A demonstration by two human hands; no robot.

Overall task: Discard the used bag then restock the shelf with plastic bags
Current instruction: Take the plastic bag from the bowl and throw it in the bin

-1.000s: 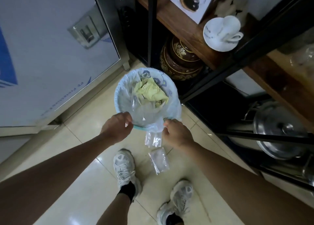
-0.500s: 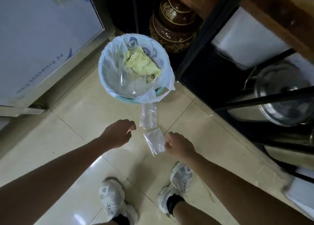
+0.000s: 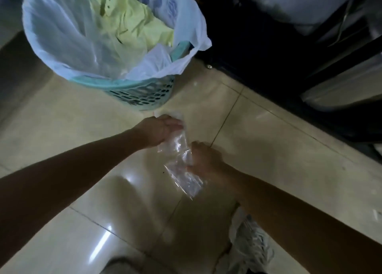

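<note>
Two small clear plastic bags lie on the tiled floor just in front of the bin. My left hand [image 3: 160,129] reaches down onto the upper clear bag [image 3: 178,140], its fingers curled over the bag's far edge. My right hand [image 3: 204,157] pinches the lower clear bag [image 3: 186,180] at its near side. The teal mesh bin [image 3: 142,93] stands beyond the hands, lined with a white bag [image 3: 62,36]. Crumpled yellow waste [image 3: 134,25] and clear plastic lie inside it.
The black shelf frame [image 3: 268,56] runs along the right, with a steel pot [image 3: 341,91] on its lowest level. My shoe [image 3: 252,249] stands on the glossy tiles [image 3: 82,222] below my right arm. A grey cabinet edge is at the far left.
Both hands left the bin's rim and dropped to the floor. The view moved down and closer. My hands now close on the two clear bags lying before the bin.
</note>
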